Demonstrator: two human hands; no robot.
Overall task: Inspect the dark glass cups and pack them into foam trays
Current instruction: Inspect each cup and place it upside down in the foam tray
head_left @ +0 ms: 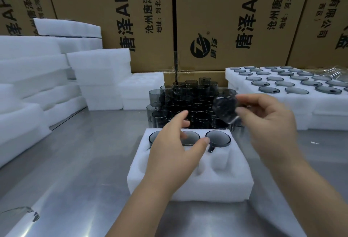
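A white foam tray (216,182) lies on the metal table in front of me. Its far row holds three dark glass cups, the rightmost cup (218,138) fully visible. The nearer pockets show bare foam. My left hand (175,148) hovers open over the tray's left side, fingers spread and holding nothing. My right hand (269,121) holds a dark glass cup (225,107) tilted in the air above the tray's far right corner, pinched between fingers and thumb. Behind the tray stands a stacked pile of loose dark cups (188,99).
Stacks of white foam trays (37,78) fill the left side. At the right, filled foam trays (282,86) with several cups sit stacked. Brown cardboard boxes (226,20) form a wall behind. The steel table (84,161) extends to the near left.
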